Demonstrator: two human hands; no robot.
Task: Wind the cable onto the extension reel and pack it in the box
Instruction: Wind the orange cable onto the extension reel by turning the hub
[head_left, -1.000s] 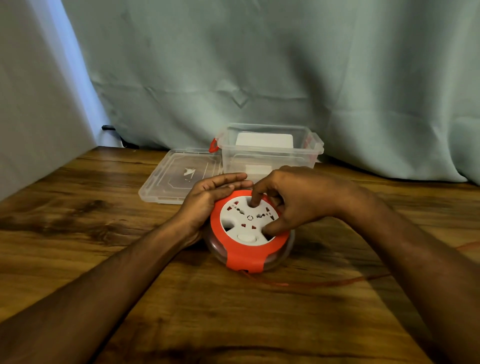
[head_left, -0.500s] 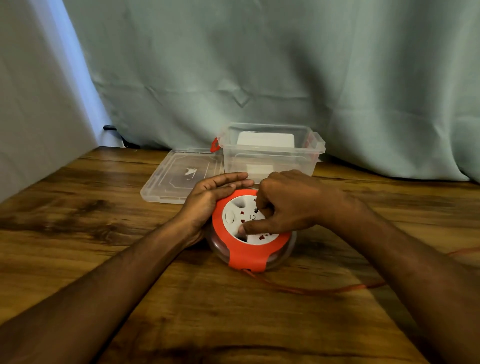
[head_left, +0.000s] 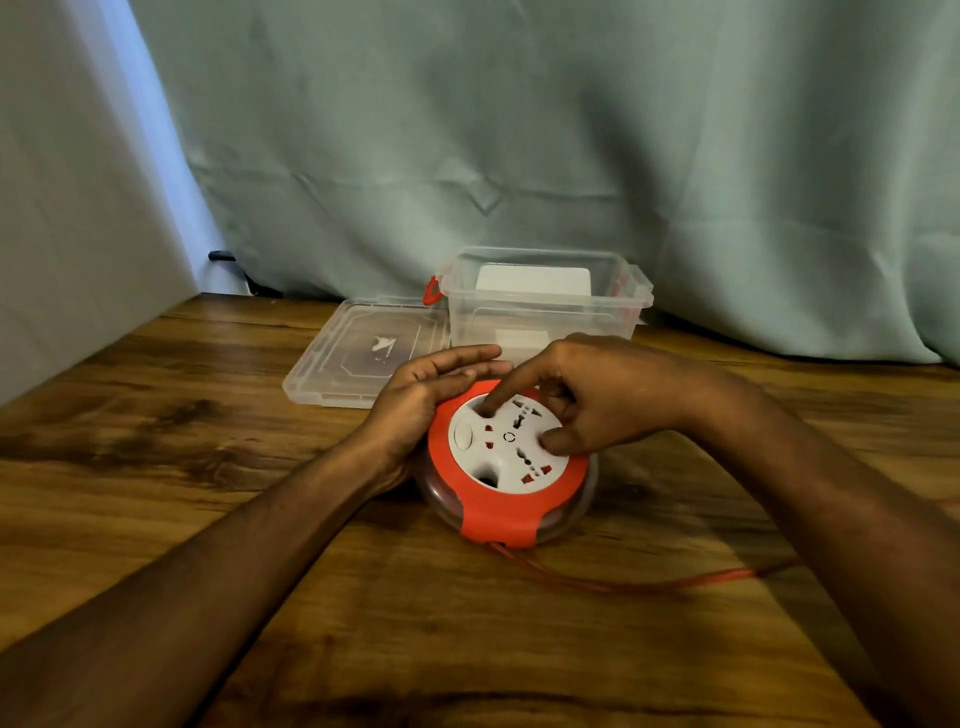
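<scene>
The round extension reel (head_left: 506, 499), orange with a white socket face and a clear lower shell, lies flat on the wooden table. My left hand (head_left: 426, 395) rests against its left and far rim with straight fingers. My right hand (head_left: 597, 400) is over the white face, index fingertip in a finger hole at the upper left, thumb pressing the face at the right. An orange cable (head_left: 649, 582) leaves the reel's near side and trails right across the table. Behind the reel stands the clear plastic box (head_left: 545, 312), open on top, with a white object inside.
The box's clear lid (head_left: 358, 358) lies flat to the left of the box. A teal curtain (head_left: 519, 130) hangs behind the table and a pale wall (head_left: 62, 208) bounds the left side. A black object (head_left: 223, 257) shows at the back left corner.
The white socket face has rotated between frames as my right hand's finger moved round it. The loose cable on the table has shifted. My left hand stays on the rim.
</scene>
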